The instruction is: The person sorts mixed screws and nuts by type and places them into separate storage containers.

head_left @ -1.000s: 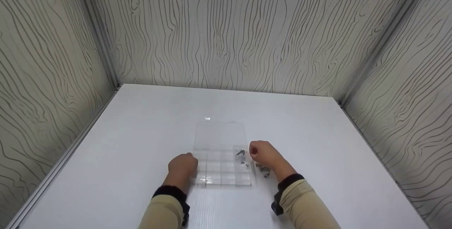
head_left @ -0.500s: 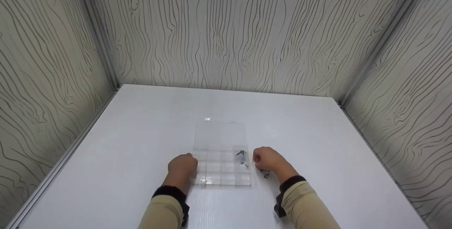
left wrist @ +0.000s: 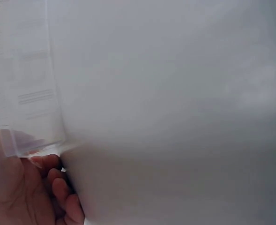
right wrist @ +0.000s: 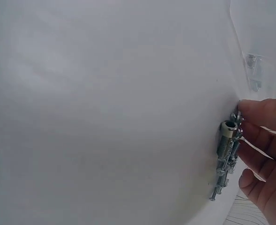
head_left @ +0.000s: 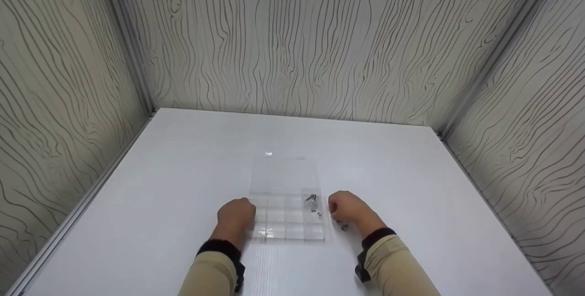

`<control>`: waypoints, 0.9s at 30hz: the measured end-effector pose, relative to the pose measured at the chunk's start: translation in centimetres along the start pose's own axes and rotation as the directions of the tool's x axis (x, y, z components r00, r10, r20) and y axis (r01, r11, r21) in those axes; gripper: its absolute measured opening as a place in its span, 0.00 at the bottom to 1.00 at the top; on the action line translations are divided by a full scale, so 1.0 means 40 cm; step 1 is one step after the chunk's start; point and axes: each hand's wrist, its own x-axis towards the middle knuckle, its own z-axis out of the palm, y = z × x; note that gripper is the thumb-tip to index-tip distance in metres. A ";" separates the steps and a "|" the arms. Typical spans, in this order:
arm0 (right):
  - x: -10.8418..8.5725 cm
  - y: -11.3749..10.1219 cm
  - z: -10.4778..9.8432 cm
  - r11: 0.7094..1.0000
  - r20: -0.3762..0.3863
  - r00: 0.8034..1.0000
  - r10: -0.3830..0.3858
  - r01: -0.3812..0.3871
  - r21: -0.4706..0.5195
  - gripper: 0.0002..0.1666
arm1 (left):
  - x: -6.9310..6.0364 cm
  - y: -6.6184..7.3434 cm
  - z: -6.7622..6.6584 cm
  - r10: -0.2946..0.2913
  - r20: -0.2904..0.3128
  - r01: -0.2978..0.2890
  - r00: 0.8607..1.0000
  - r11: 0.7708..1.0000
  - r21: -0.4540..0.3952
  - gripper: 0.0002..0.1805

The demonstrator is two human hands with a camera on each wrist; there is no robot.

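Observation:
A clear plastic compartment box [head_left: 276, 215] lies on the white table with its lid [head_left: 283, 172] folded back flat. My left hand [head_left: 236, 216] grips its left side; in the left wrist view the fingers curl at the box's corner [left wrist: 30, 93]. Several metal screws [head_left: 312, 198] and small bits lie in the right-hand compartments. Just right of the box, my right hand [head_left: 349, 206] is at a small heap of loose screws and bolts [right wrist: 227, 150]. Its thumb and fingertips touch the heap's edge; whether a piece is pinched is unclear. In the head view this hand partly hides the heap.
The white table [head_left: 183, 159] extends around the box on all sides. Wood-grain patterned panels [head_left: 292, 44] stand at the back and both sides, with grey metal posts [head_left: 123, 40] at the corners. Black bands [head_left: 221, 248] circle both wrists.
My right hand has moved from the box's right edge down and slightly right to the loose screws, and has stayed there over the last half second. The left hand has held still.

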 end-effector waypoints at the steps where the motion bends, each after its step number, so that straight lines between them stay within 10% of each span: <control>1: 0.001 -0.001 0.000 1.000 -0.004 1.000 -0.002 0.002 -0.011 0.09 | 0.001 -0.001 0.001 0.001 0.002 -0.001 1.000 1.000 0.002 0.16; 13: 0.025 -0.029 -0.036 1.000 -0.095 0.995 0.010 -0.009 0.010 0.07 | 0.004 0.003 0.003 -0.023 -0.011 0.024 1.000 1.000 0.005 0.20; 27: 0.063 -0.126 -0.039 0.989 -0.190 0.971 -0.146 0.150 0.007 0.05 | -0.005 0.008 -0.007 -0.010 -0.006 0.011 1.000 0.999 0.035 0.13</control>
